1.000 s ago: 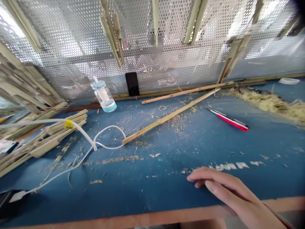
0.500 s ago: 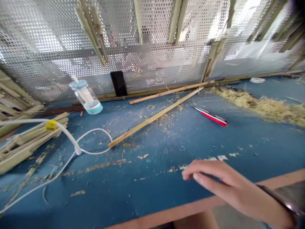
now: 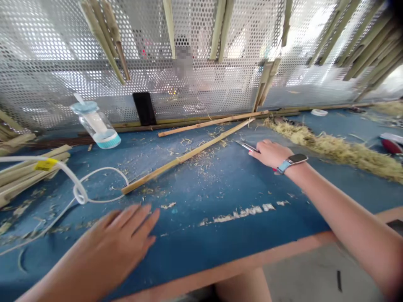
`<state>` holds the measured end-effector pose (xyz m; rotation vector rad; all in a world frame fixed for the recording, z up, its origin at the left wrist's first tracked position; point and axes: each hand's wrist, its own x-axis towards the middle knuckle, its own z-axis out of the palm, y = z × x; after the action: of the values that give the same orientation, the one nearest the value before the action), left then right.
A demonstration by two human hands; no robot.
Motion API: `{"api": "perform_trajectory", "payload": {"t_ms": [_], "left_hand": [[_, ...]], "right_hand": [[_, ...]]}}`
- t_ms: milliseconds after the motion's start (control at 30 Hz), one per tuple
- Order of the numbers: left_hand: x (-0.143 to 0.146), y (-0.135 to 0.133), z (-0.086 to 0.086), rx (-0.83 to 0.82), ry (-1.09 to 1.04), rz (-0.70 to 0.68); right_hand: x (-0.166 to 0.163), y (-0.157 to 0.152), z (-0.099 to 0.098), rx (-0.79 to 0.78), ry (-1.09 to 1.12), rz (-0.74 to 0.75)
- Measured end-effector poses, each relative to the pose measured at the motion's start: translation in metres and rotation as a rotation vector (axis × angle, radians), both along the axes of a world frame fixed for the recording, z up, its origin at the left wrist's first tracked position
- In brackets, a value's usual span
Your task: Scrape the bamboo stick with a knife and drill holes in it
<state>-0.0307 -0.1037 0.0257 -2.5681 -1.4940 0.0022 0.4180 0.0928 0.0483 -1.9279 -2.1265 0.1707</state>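
My right hand (image 3: 273, 153), with a watch at its wrist, is closed over a red utility knife (image 3: 246, 146) on the blue tabletop. The knife's metal tip sticks out to the left of my fingers, and a bit of red shows beneath my wrist. Lower left, my left hand (image 3: 121, 237) hovers palm down over the table with its fingers stretched out, slightly blurred and holding nothing. Between and beyond the hands lies a long bamboo strip (image 3: 189, 155), its near end close to a white cable loop (image 3: 108, 169). Another bamboo strip (image 3: 214, 122) lies behind it.
A clear bottle (image 3: 100, 128) stands at the back left near a dark phone (image 3: 144, 109) leaning on the perforated metal screen (image 3: 195, 94). Bamboo pieces (image 3: 34, 167) are stacked at left. Pale shavings (image 3: 340, 147) are heaped at right. The table's wooden edge (image 3: 239, 266) runs along the front.
My right hand has reached forward from the table's front edge and closed over the utility knife. My left hand has come into view at lower left. The view has shifted slightly right.
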Motion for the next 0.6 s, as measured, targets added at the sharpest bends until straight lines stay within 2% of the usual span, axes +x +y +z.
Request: {"api": "perform_trajectory", "payload": {"t_ms": [67,100,133,200,267,367,433,500,600], "left_hand": [[0.011,0.043,0.003,0.014,0.147,0.103],[0.014,0.063,0.006,0.018,0.203,0.202],[0.016,0.080,0.008,0.008,0.213,0.242],[0.019,0.098,0.010,-0.041,0.216,0.268],[0.023,0.096,0.010,-0.063,0.200,0.300],[0.031,0.075,0.011,-0.103,0.167,0.356],[0.033,0.061,0.011,-0.212,0.115,0.391],[0.028,0.051,0.005,-0.361,0.034,0.455],[0.010,0.038,-0.022,-0.430,0.016,0.500]], "right_hand": [[0.009,0.001,0.003,-0.011,0.047,0.011],[0.011,0.002,0.007,-0.030,0.074,0.006],[0.011,0.003,0.011,-0.061,0.101,-0.006],[-0.003,0.001,0.020,-0.148,0.167,-0.006],[-0.031,-0.009,0.023,-0.201,0.224,0.080],[-0.077,-0.027,0.015,-0.089,0.156,0.375],[-0.092,-0.030,0.005,-0.088,0.059,0.482],[-0.089,-0.022,-0.004,-0.110,-0.033,0.371],[-0.072,-0.008,-0.012,-0.043,-0.166,0.128]]}}
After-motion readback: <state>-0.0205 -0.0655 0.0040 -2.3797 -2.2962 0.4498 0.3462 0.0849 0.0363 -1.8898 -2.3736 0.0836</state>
